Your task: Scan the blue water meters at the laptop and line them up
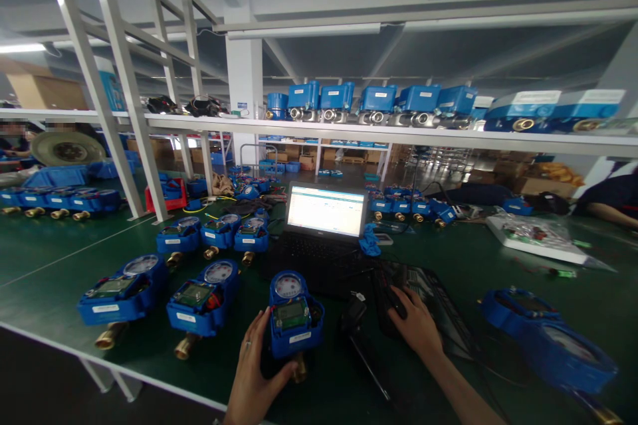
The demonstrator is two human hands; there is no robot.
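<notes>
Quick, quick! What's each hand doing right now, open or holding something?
Left hand: open, thumb and fingers spread against a blue meter.
Right hand: closed loosely over a mouse.

The middle front meter (294,319) is blue (pipe end (299,370) golden), the tabletop (468,272) dark green.

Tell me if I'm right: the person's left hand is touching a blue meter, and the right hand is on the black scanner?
Not quite: the right hand is on the black computer mouse, not the scanner. The head view shows this. The left hand is touching a blue meter.
</notes>
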